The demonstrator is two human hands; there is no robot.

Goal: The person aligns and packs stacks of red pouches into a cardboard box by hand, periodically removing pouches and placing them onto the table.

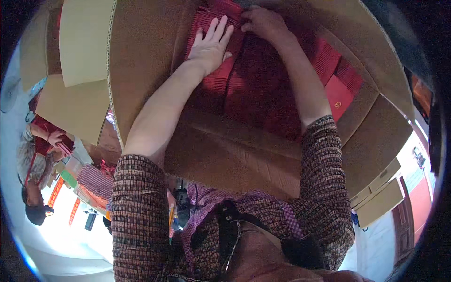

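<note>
A large cardboard box [141, 61] surrounds both my hands, with red paper packets [218, 84] packed in stacks inside it. My left hand [211, 44] lies palm down, fingers stretched and spread, on a stack at the upper left. To its right, my right hand [268, 23] touches the edge of that stack with bent fingers held apart. No held object shows in it, and its far side is dark. Another red stack [345, 89], bearing a small gold emblem, sits at the box's right side. Shadow hides detail in the middle.
Open cardboard flaps [75, 108] stand at the left. Beyond them, another person [35, 155] holds red packets [63, 146] in one hand. More flat cardboard [380, 202] leans at the lower right, near a brown door [403, 221].
</note>
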